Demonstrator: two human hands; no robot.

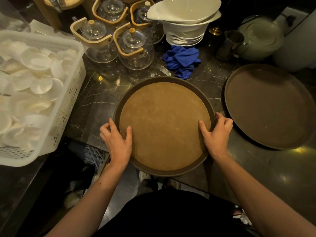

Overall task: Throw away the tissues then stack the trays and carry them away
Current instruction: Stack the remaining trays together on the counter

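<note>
A round brown tray [164, 124] with a lighter tan inner surface rests on the dark marble counter, its near edge hanging past the counter's front. My left hand [118, 141] grips its left rim, thumb on the inside. My right hand [216, 134] grips the right rim the same way. A second, darker round tray [268, 106] lies flat on the counter to the right, apart from the first. Both trays are bare; no tissues show on them.
A white perforated basket [68, 100] of white dishes stands at left. Several glass teapots [133, 47] with wooden handles sit behind the tray, beside stacked white bowls [184, 19], a blue cloth [182, 60] and a metal jug [230, 45].
</note>
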